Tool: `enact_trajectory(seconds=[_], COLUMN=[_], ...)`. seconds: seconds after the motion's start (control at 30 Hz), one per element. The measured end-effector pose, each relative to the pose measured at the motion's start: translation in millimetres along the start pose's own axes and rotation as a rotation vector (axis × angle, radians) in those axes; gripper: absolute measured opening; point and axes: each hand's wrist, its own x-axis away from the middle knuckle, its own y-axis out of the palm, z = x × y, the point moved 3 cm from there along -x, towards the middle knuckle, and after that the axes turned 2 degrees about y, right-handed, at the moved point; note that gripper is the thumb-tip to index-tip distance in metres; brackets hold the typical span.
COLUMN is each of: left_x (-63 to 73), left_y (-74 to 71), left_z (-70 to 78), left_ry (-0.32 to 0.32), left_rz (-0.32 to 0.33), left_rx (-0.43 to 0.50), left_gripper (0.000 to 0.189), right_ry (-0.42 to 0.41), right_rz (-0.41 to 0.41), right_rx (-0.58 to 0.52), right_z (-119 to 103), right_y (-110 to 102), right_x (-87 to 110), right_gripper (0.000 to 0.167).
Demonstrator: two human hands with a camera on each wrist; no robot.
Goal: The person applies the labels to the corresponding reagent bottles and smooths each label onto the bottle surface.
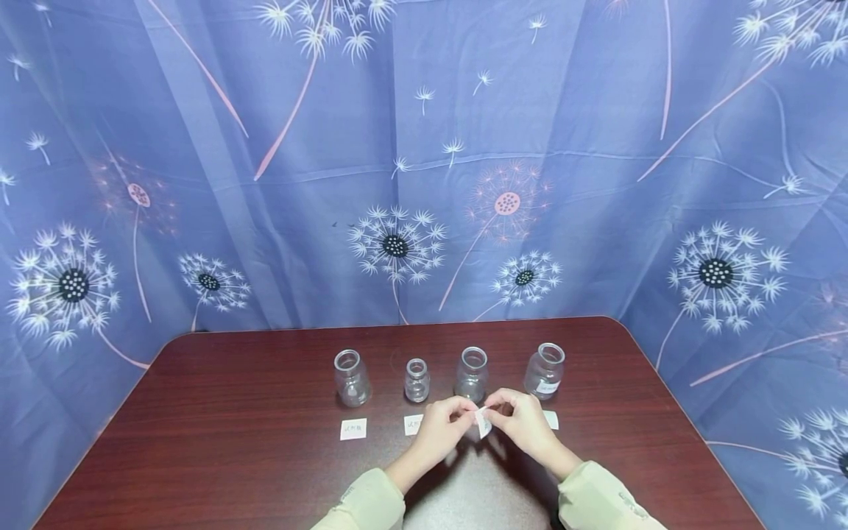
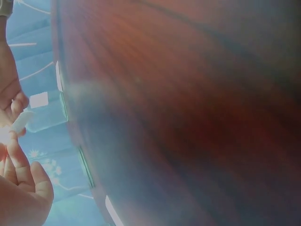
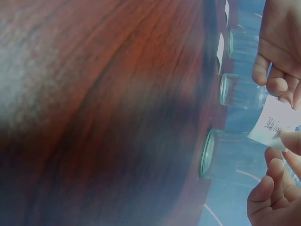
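– Left hand [image 1: 442, 427] and right hand [image 1: 523, 421], what do they do?

– Both pinch the same small label [image 1: 483, 422], with thumb and finger at its upper part.

– Where is this label?

– It is held up above the brown table [image 1: 232, 442], between the two hands, just on the person's side of the third jar [image 1: 471, 379] from the left.

– Which way does it point?

– In the head view its visible part runs longer downward, toward the person, and the lower end leans slightly to the right. Fingers cover some of it, so I cannot tell its true long axis. The right wrist view shows the side with dark writing.

– Please count the rest.

– Four glass jars stand upright in one row, mouths upward: the first jar [image 1: 353, 384], the second jar [image 1: 417, 384], which is the smallest, the third, and the fourth jar [image 1: 545, 364]. One stuck label [image 1: 547, 387] sits tilted on the fourth. Three slips lie on the table: the left slip [image 1: 353, 429], the middle slip [image 1: 413, 425], and the right slip [image 1: 551, 419], partly hidden by the right hand.
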Motion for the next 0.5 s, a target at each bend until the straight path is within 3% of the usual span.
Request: enact_trajectory(seconds=[0.5], left_x=[0.0], left_y=[1.3], left_z=[4.0], left_ry=[-0.035], left_rz=[0.063], left_rx=[-0.027], left_gripper=[0.011], right_ry=[-0.026], right_rz=[0.049], right_rx=[0.014], right_z=[0.8], right_y=[3.6], right_x=[2.8], right_gripper=[0.018])
